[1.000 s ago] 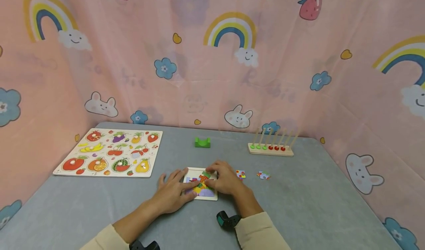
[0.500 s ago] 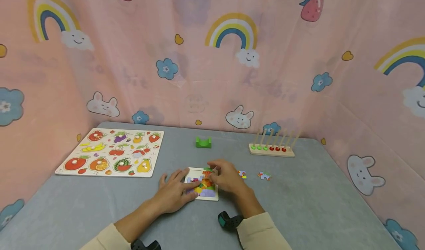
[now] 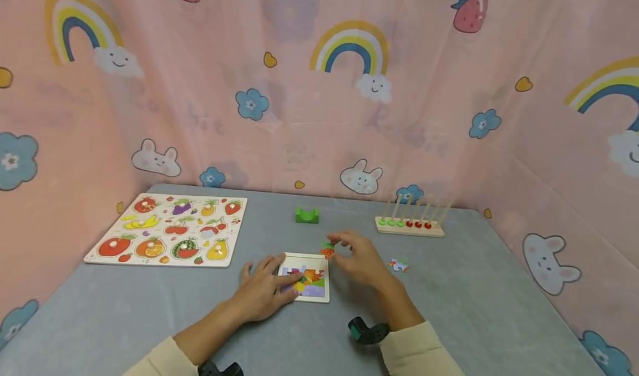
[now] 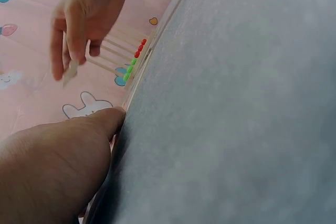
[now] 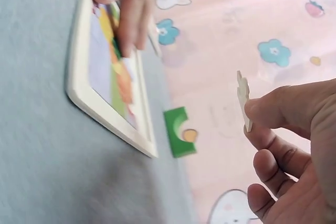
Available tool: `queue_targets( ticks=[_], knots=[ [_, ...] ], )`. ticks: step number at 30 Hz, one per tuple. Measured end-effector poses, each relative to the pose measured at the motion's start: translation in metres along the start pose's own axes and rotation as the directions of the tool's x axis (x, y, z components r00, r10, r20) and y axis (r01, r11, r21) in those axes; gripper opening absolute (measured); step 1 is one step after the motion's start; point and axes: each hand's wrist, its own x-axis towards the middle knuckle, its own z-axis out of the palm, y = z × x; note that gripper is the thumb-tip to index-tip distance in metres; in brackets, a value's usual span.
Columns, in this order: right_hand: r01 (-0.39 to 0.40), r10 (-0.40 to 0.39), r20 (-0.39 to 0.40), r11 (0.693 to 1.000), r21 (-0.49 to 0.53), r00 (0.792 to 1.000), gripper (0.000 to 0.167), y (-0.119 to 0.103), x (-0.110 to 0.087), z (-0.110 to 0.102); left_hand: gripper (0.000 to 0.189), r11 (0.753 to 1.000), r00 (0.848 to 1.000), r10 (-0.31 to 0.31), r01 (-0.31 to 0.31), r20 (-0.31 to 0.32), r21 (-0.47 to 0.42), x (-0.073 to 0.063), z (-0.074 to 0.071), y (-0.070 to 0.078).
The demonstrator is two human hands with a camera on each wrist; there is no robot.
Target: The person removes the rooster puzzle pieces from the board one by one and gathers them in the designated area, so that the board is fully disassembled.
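Observation:
In the head view, my left hand (image 3: 262, 290) rests with extended fingers on a small wooden-framed jigsaw puzzle (image 3: 317, 300) showing a colourful picture. My right hand (image 3: 360, 260) pinches a puzzle piece (image 3: 326, 250) with red and green print, just off the puzzle's upper right corner. The right wrist view shows this thin piece (image 5: 243, 100) edge-on between thumb and index finger, raised above the table. Part of the puzzle's upper area is bare. Another loose piece (image 3: 398, 265) lies right of my right hand.
A large fruit peg board (image 3: 175, 229) lies at the left. A green block with a curved notch (image 3: 307, 215) stands behind the puzzle. At the back right is a wooden peg rack (image 3: 410, 227) with green and red beads. A printed pink curtain (image 3: 299, 137) hangs behind the table.
My right hand has lifted a piece out of the puzzle's upper right and moved right with it. It now covers the nearer loose piece. The left hand has stayed on the puzzle.

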Motion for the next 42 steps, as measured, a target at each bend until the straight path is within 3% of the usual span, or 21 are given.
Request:
queue_targets(
  ticks=[8,16,25,34,42],
  knots=[
    [-0.027,0.027,-0.025,1.0,0.004,0.999,0.037,0.0,-0.007,-0.029,0.04,1.0,1.0,0.002,-0.002,-0.004,0.0,-0.001,-0.001,0.0],
    [0.059,-0.06,-0.071,0.998,-0.014,0.996,0.038,0.017,-0.02,-0.056,0.04,1.0,1.0,0.006,-0.006,0.004,-0.01,-0.001,-0.001,-0.001],
    [0.073,-0.079,-0.097,0.995,-0.069,0.992,0.038,0.043,-0.037,-0.084,0.04,1.0,1.0,0.0,0.0,0.006,-0.007,-0.001,0.0,-0.002],
    [0.011,-0.024,-0.122,0.994,-0.106,0.992,0.037,0.068,-0.053,-0.103,0.04,1.0,1.0,-0.001,0.002,0.022,-0.009,-0.001,-0.001,-0.001],
    [0.001,-0.028,-0.155,0.985,-0.172,0.988,0.038,0.089,-0.065,-0.114,0.041,1.0,1.0,-0.003,0.003,0.024,0.002,0.0,0.0,-0.002]
  ],
)
